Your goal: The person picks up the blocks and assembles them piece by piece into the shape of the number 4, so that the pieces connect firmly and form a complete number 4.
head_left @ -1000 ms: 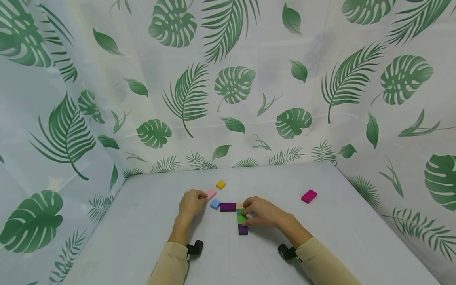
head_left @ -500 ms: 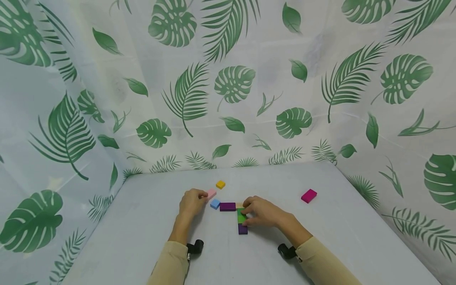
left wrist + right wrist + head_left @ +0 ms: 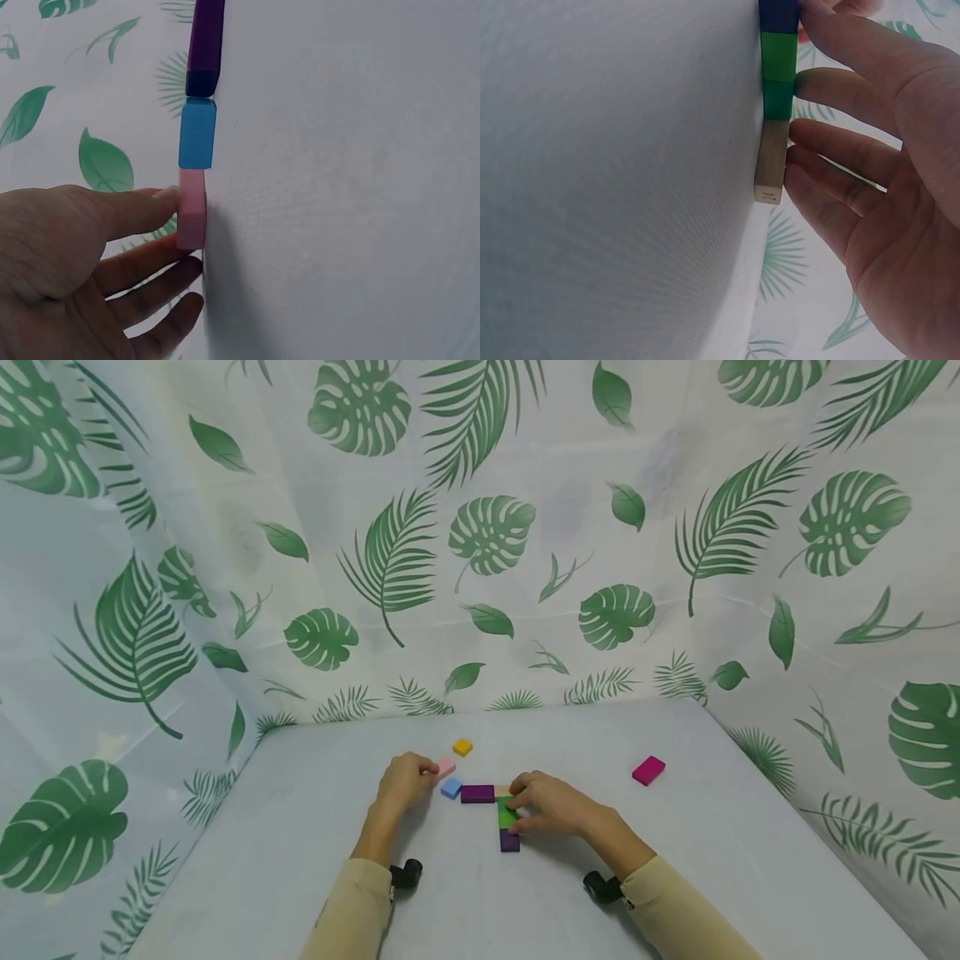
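Observation:
In the head view my left hand (image 3: 403, 781) pinches a pink block (image 3: 446, 767) by its near-left end. The left wrist view has the thumb on one side of the pink block (image 3: 192, 210) and the index finger at its lower end. A light blue block (image 3: 452, 787) and a purple block (image 3: 477, 793) continue the row. My right hand (image 3: 553, 803) rests its extended fingertips along the green block (image 3: 507, 812) and its neighbours. Right wrist view: fingertips touch a teal block (image 3: 778, 100) and a wooden block (image 3: 772, 161); the thumb touches a dark blue block (image 3: 779, 15).
A yellow block (image 3: 462, 747) lies beyond the pink one. To the right lies a magenta block (image 3: 648, 770), apart from the rest. The white table (image 3: 720, 860) meets leaf-patterned curtains (image 3: 555, 635) at the back and sides.
The whole head view has shifted slightly. Both hands keep nearly the same hold, and the blocks stay in the same arrangement.

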Available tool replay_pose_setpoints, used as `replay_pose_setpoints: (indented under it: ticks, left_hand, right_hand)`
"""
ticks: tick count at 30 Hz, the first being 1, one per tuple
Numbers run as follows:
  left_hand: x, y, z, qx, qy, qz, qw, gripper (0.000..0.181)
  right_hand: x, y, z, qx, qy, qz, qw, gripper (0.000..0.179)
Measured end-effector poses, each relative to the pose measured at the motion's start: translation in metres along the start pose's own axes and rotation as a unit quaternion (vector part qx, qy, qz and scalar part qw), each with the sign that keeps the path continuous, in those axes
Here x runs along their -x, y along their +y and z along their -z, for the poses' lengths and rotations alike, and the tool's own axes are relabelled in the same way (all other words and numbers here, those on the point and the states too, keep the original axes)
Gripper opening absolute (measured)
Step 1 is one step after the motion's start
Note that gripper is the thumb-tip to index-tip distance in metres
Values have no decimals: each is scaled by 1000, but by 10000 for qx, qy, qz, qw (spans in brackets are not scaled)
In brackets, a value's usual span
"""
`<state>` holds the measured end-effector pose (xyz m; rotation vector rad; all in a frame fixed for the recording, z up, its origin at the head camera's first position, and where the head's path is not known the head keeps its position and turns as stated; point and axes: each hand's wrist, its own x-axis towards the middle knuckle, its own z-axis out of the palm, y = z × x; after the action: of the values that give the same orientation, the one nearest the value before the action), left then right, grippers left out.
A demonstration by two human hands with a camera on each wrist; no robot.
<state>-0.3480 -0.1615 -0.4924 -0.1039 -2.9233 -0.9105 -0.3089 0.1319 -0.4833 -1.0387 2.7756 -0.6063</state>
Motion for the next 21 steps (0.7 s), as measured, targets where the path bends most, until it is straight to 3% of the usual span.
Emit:
replay_pose_setpoints:
  ticks: [13,21]
  left_hand:
    - [-11,7,0,-77,-48,-476,9988,14]
    - [-17,12,1,-190,-304,-605,9975,14]
  right_hand:
    - [-1,1,0,-19,9,38,10000,46]
    - [-2,3,-1,-52,1,40,10000,46]
